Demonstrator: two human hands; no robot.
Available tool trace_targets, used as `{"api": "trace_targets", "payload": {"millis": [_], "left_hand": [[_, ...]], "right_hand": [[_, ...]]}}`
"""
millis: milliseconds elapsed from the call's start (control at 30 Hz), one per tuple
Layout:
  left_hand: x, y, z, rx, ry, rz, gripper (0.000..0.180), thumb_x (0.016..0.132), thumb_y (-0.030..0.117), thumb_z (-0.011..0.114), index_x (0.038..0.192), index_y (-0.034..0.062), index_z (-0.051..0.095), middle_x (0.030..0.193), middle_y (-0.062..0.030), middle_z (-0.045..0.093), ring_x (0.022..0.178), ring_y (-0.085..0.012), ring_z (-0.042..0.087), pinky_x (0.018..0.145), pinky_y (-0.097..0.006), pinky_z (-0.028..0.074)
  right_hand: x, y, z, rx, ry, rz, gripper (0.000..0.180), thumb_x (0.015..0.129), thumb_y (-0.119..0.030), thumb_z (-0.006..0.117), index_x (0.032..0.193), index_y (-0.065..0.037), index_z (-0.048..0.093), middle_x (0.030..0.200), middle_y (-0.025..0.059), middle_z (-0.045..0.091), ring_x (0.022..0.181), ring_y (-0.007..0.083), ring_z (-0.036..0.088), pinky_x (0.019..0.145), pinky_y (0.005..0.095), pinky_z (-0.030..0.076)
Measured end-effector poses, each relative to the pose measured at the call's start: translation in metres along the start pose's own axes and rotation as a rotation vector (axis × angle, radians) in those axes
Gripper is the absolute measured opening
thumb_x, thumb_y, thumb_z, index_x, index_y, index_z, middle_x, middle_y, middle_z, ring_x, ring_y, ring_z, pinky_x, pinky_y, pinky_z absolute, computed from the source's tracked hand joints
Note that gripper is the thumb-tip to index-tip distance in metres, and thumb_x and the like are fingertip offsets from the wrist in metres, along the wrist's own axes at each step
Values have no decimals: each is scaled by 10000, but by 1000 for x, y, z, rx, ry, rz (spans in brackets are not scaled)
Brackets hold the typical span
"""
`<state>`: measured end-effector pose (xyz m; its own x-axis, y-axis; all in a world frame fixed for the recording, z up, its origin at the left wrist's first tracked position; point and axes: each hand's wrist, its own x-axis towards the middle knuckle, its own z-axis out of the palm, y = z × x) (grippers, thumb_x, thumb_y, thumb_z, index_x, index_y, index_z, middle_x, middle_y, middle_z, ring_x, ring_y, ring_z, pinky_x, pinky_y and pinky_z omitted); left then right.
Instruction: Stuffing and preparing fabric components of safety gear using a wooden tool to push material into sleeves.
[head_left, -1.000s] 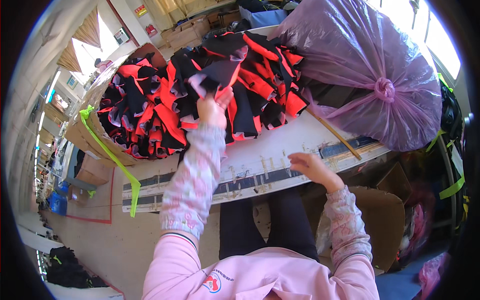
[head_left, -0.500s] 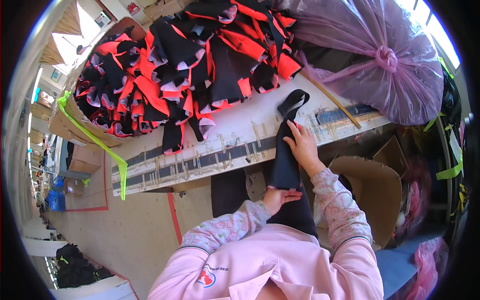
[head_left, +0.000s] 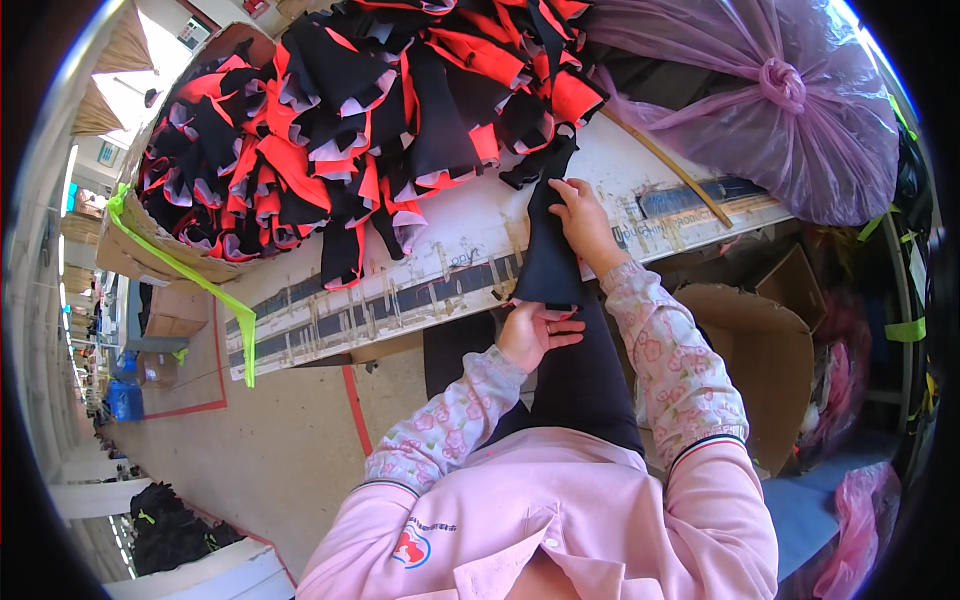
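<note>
A black fabric piece [head_left: 546, 262] with a narrow upper part and a wider lower end stretches from the worktable's edge toward my lap. At its lower edge is my left hand [head_left: 533, 335], a ring on one finger. Its thumb side closes on the fabric's edge, while the other fingers point right. Over the upper right side of the piece lies my right hand [head_left: 588, 228], its fingers bent and apart, fingertips touching or just above the cloth. The fabric's top end meets the heap of black and bright coral-red pieces [head_left: 330, 150].
The white worktable [head_left: 480, 215] has a taped, worn front edge. A wooden stick [head_left: 665, 160] lies beside a knotted purple plastic bag [head_left: 785, 90]. An open cardboard box [head_left: 750, 350] stands below the table at right. A neon-yellow strip [head_left: 190, 275] hangs at left.
My right hand has moved up and left, its fingers more bent. The fabric's looped top end has straightened out toward the heap. My left hand has risen slightly with the lower edge.
</note>
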<state>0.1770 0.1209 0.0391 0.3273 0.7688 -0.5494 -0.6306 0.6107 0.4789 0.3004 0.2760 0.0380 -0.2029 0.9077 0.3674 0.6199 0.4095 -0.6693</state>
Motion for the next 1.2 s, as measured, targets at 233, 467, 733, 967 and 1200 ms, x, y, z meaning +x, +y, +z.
{"api": "trace_targets", "payload": {"millis": [233, 467, 733, 967, 1200], "left_hand": [[-3, 17, -1, 75, -76, -53, 348, 924, 282, 423, 1139, 31, 532, 1045, -155, 600, 890, -352, 629, 752, -459, 538], [11, 5, 4, 254, 107, 44, 263, 911, 184, 485, 1137, 56, 526, 1005, -134, 627, 835, -292, 650, 754, -416, 543], [15, -8, 15, 143, 74, 61, 311, 927, 119, 438, 1226, 42, 471, 1170, -169, 559, 1029, -353, 585, 861, -464, 502], [26, -18, -9, 86, -100, 57, 343, 945, 193, 448, 1244, 24, 460, 1173, -177, 559, 1052, -361, 571, 935, -482, 453], [34, -31, -10, 230, 14, 101, 351, 977, 270, 387, 1184, 7, 493, 1082, -176, 603, 954, -319, 620, 856, -443, 512]], "right_hand": [[-4, 5, 15, -93, 65, -57, 358, 813, -108, 604, 1167, -121, 552, 1184, 194, 507, 1010, 380, 545, 831, 409, 477], [-16, -34, -47, 116, -298, 2, 690, 719, -263, 719, 1324, -131, 415, 1342, 216, 389, 1152, 378, 466, 961, 395, 395], [-83, -43, -77, -208, -398, -13, 801, 582, -12, 728, 1314, -63, 408, 1332, 171, 389, 1181, 356, 429, 958, 388, 393], [-95, -16, -65, -89, -331, -144, 716, 624, 25, 657, 1296, -33, 416, 1294, 187, 416, 1145, 341, 455, 973, 383, 382], [-92, -24, -66, -170, -325, -166, 773, 587, 49, 667, 1308, -40, 402, 1295, 176, 412, 1127, 352, 455, 961, 383, 390]]}}
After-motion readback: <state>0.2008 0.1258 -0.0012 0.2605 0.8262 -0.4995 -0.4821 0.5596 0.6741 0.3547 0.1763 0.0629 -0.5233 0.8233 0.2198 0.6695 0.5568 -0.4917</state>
